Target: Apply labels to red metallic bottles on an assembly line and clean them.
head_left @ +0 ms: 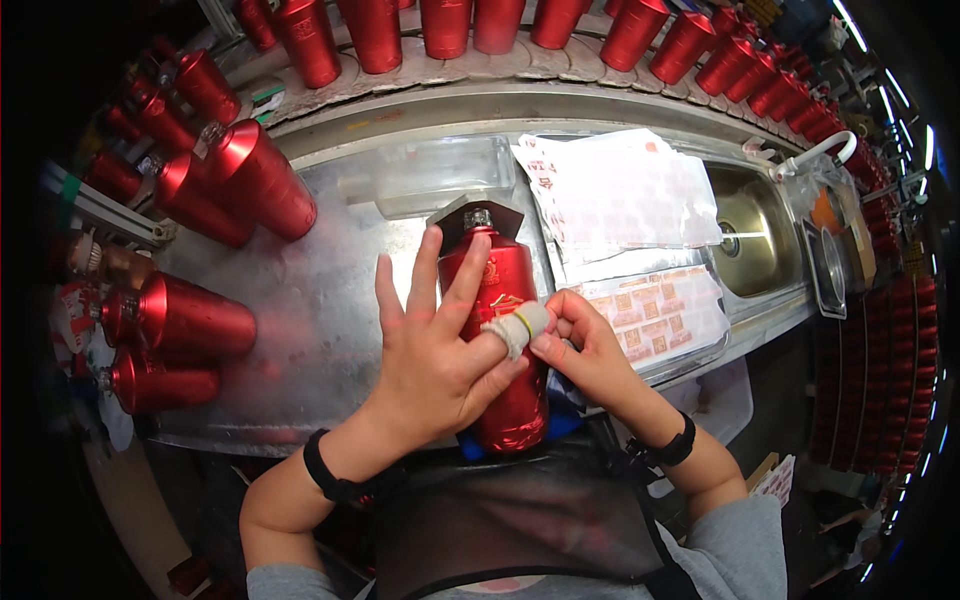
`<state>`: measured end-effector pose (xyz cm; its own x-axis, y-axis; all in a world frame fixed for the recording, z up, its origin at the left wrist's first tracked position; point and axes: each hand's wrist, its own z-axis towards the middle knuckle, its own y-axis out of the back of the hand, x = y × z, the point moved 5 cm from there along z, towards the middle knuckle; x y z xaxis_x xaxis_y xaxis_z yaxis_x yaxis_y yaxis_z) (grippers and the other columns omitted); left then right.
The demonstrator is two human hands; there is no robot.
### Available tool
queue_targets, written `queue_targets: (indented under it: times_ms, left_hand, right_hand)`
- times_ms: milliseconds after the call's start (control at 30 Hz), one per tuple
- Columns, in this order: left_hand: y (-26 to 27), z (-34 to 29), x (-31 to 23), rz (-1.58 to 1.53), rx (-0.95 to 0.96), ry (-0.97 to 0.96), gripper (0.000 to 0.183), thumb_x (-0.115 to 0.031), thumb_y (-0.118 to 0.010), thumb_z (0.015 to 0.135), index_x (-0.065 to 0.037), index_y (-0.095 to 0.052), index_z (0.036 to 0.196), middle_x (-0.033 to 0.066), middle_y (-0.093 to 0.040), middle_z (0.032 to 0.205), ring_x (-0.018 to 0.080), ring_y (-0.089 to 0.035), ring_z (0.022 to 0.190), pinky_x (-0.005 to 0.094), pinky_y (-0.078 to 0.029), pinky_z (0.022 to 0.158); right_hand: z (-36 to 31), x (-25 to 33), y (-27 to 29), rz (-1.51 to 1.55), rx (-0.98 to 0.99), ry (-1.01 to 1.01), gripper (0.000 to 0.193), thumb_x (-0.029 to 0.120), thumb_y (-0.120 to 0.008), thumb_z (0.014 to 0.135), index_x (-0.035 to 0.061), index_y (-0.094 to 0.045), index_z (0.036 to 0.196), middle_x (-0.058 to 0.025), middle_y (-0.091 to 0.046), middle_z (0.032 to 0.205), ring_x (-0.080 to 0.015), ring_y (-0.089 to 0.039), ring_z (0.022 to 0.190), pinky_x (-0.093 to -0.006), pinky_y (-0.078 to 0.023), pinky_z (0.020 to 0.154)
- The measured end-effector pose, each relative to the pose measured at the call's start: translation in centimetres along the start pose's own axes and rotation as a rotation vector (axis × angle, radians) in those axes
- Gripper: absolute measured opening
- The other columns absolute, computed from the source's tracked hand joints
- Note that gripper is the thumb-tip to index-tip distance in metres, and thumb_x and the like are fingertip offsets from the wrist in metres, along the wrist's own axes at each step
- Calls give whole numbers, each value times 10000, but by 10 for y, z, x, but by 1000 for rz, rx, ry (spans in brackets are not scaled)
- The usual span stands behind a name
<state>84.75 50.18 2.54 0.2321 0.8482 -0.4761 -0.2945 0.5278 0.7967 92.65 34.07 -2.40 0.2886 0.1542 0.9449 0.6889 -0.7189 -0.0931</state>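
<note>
A red metallic bottle (pixel 507 415) with gold decoration leans in front of me, its clear-topped neck against a dark angled rest (pixel 450 218). Over it is my left hand (pixel 435 350), fingers spread. A pale cloth finger wrap (pixel 517 329) with a yellow band covers that hand's index finger. The thumb and fingers of my right hand (pixel 585 345) pinch together at the end of this wrap. Parts of the bottle are hidden behind both hands.
Printed label sheets (pixel 655 312) and white-backed sheets (pixel 620 190) lie to the right, before a metal sink (pixel 745 255) with a white tap (pixel 825 150). Several red bottles (pixel 265 180) stand or lie at left; others line a curved conveyor (pixel 430 72). A clear tray (pixel 430 180) sits behind.
</note>
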Motion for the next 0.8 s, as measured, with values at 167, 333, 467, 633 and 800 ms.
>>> queue_targets:
  times_ms: [167, 333, 467, 633, 800]
  left_hand:
    - [-8, -32, 2, -30, 47, 37, 286, -398, -663, 889, -233, -763, 1099, 245, -253, 1596, 527, -132, 1461, 725, 21, 1083]
    - [-16, -61, 19, -61, 31, 161, 398, -498, -536, 969, -217, -746, 1156, 279, -195, 1602, 531, -105, 1467, 725, 28, 1084]
    - [-20, -65, 33, -148, -21, 259, 449, -523, -466, 1001, -214, -731, 1190, 282, -169, 1607, 523, -111, 1469, 720, 10, 1092]
    - [-19, -40, 40, -151, -55, 222, 495, -536, -437, 1002, -181, -719, 1200, 279, -171, 1609, 498, -119, 1478, 672, 8, 1127]
    - [-10, -9, 45, -86, -107, 103, 392, -463, -515, 987, -204, -727, 1190, 293, -261, 1573, 525, -186, 1445, 698, -45, 1108]
  right_hand:
    - [-6, 3, 8, 38, 69, -75, 185, 137, -657, 949, 80, -486, 992, 67, -523, 757, 9, -454, 698, -169, -371, 646]
    - [1, 6, 1, 11, 42, -64, 225, 145, -678, 944, 82, -462, 940, 52, -548, 779, 10, -487, 720, -161, -378, 639]
    - [2, 6, -1, 67, 31, -50, 244, 135, -687, 944, 89, -449, 915, 42, -558, 797, 10, -503, 734, -165, -405, 638]
    - [1, 0, -1, 82, 28, -33, 251, 130, -688, 946, 93, -442, 912, 51, -550, 798, 15, -501, 733, -158, -410, 638]
    - [-1, 2, -5, 95, 27, -37, 254, 148, -687, 951, 96, -441, 915, 64, -536, 792, 24, -471, 713, -151, -380, 613]
